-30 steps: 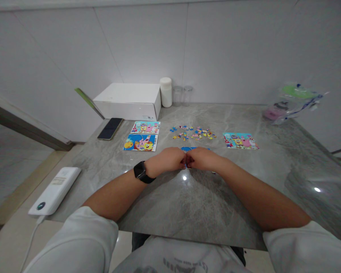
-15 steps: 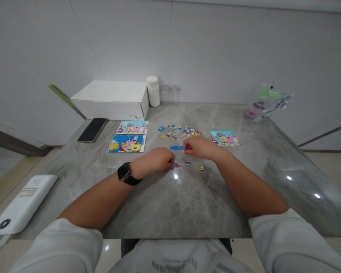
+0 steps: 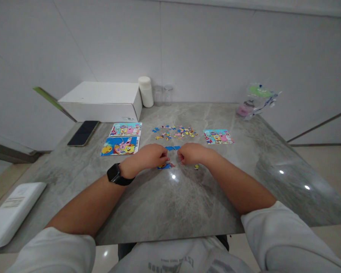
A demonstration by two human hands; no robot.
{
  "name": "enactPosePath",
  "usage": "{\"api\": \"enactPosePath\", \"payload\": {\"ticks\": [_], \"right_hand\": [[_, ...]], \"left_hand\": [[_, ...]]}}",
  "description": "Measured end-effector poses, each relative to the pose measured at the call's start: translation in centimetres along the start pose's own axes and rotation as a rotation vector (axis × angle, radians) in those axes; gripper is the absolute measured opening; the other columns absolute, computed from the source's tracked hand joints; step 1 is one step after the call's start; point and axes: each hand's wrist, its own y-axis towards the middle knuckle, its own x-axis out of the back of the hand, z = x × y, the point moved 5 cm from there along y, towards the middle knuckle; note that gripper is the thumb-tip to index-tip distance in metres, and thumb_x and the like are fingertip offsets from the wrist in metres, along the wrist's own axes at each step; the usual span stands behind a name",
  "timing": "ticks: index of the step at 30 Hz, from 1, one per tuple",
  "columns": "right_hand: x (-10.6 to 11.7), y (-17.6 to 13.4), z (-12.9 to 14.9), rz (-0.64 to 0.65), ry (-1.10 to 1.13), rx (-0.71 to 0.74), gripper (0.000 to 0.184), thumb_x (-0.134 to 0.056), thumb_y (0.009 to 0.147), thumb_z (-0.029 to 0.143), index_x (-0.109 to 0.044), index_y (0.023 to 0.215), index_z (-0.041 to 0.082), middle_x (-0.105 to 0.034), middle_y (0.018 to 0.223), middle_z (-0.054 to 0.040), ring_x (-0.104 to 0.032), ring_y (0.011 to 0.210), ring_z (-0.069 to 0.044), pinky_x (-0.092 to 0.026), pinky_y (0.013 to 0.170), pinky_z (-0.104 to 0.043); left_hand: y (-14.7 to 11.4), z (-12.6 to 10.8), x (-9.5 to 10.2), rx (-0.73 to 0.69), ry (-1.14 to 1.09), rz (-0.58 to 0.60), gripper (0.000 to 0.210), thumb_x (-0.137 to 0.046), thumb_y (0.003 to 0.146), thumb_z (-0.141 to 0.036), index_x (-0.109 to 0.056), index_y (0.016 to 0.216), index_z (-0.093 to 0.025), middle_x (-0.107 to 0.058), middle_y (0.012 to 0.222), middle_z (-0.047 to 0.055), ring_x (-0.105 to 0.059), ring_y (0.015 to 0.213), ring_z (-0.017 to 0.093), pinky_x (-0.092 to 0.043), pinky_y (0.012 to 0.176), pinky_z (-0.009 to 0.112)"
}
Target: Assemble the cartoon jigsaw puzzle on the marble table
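The near edge of the grey surface (image 3: 170, 212) runs across in front of the person, and a broad stretch of stone separates it from the hands. A white power bank (image 3: 17, 210) lies at the near left corner. The left hand (image 3: 152, 156) is over a colourful puzzle strip (image 3: 167, 166), fingers curled; the right hand (image 3: 192, 154) is just right, fingers bent down. Whether either grips a piece cannot be told. A yellow piece (image 3: 196, 167) lies near the right hand; a blue strip (image 3: 172, 148) shows between the hands. Beyond are loose pieces (image 3: 184, 131), with room on both sides before the left picture cards (image 3: 121, 146) and right picture card (image 3: 218, 137). A white box (image 3: 102, 94) stands by the far edge.
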Motion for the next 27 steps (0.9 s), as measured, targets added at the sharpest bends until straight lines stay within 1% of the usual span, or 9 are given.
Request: {"api": "enactPosePath", "payload": {"ticks": [4,7,12,14,17,19,22,24,27], "right_hand": [[-0.1,0.0,0.1,0.018,0.004,0.009,0.022,-0.078,0.084,0.028,-0.084,0.105,0.022,-0.083,0.107,-0.0100,-0.075,0.098,-0.026,-0.045,0.070,-0.028],[0.4,0.0,-0.7,-0.030,0.047,0.010,0.020,-0.077,0.085,0.028,-0.084,0.103,0.022,-0.082,0.106,-0.0093,-0.074,0.096,-0.025,-0.044,0.070,-0.028],[2.6,-0.7,-3.7,-0.212,0.160,-0.046,0.015,-0.072,0.089,0.021,-0.081,0.101,0.020,-0.082,0.102,-0.0059,-0.071,0.091,-0.020,-0.043,0.074,-0.025],[3.5,-1.1,-5.2,-0.313,0.203,-0.104,0.015,-0.068,0.092,0.021,-0.080,0.102,0.020,-0.081,0.102,-0.0056,-0.071,0.090,-0.019,-0.042,0.074,-0.025],[4.4,-1.3,-7.7,-0.482,0.243,-0.214,0.018,-0.064,0.096,0.024,-0.079,0.106,0.020,-0.081,0.106,-0.0061,-0.070,0.093,-0.019,-0.044,0.077,-0.027],[4.1,-0.7,-9.4,-0.564,0.258,-0.286,0.021,-0.061,0.097,0.023,-0.079,0.109,0.021,-0.081,0.109,-0.0069,-0.070,0.097,-0.020,-0.045,0.081,-0.028],[2.6,0.9,-11.8,-0.600,0.253,-0.408,0.023,-0.060,0.098,0.026,-0.078,0.111,0.020,-0.080,0.113,-0.0092,-0.070,0.104,-0.023,-0.046,0.086,-0.030],[1.3,2.0,-13.0,-0.604,0.243,-0.479,0.024,-0.059,0.099,0.027,-0.077,0.114,0.019,-0.079,0.117,-0.0114,-0.068,0.109,-0.025,-0.046,0.090,-0.031],[0.0,3.1,-13.3,-0.673,0.201,-0.462,0.030,-0.052,0.103,0.025,-0.074,0.122,0.018,-0.075,0.124,-0.0141,-0.065,0.114,-0.026,-0.046,0.095,-0.033]], "left_hand": [[0.3,1.0,0.2,0.017,-0.004,-0.044,0.030,-0.061,0.095,-0.043,-0.076,0.081,-0.022,-0.075,0.081,0.007,-0.066,0.073,0.021,-0.042,0.066,0.031],[0.6,2.4,0.6,0.080,0.033,-0.089,0.029,-0.058,0.097,-0.042,-0.076,0.086,-0.022,-0.076,0.087,0.008,-0.067,0.077,0.022,-0.044,0.069,0.032],[0.9,5.2,1.5,0.153,0.068,-0.285,0.024,-0.052,0.098,-0.030,-0.073,0.104,-0.020,-0.076,0.103,0.009,-0.067,0.086,0.023,-0.049,0.077,0.034],[0.9,6.3,1.5,0.182,0.080,-0.353,0.026,-0.050,0.099,-0.028,-0.072,0.109,-0.020,-0.075,0.107,0.010,-0.068,0.093,0.025,-0.052,0.083,0.036],[1.0,7.4,1.1,0.179,0.094,-0.419,0.029,-0.049,0.099,-0.026,-0.071,0.116,-0.019,-0.074,0.115,0.012,-0.068,0.106,0.028,-0.053,0.096,0.041],[1.2,7.6,0.8,0.153,0.114,-0.427,0.032,-0.048,0.100,-0.024,-0.071,0.120,-0.018,-0.073,0.120,0.014,-0.066,0.113,0.030,-0.052,0.103,0.044],[1.5,7.5,0.1,0.112,0.152,-0.406,0.035,-0.047,0.101,-0.024,-0.072,0.124,-0.017,-0.072,0.124,0.016,-0.064,0.115,0.032,-0.049,0.107,0.049],[1.7,7.5,-0.3,0.090,0.155,-0.392,0.036,-0.046,0.102,-0.025,-0.073,0.124,-0.018,-0.072,0.125,0.015,-0.064,0.114,0.031,-0.049,0.107,0.050],[1.9,7.6,-0.8,0.066,0.145,-0.378,0.036,-0.046,0.102,-0.024,-0.075,0.122,-0.020,-0.072,0.125,0.013,-0.064,0.112,0.029,-0.049,0.106,0.048]]}}
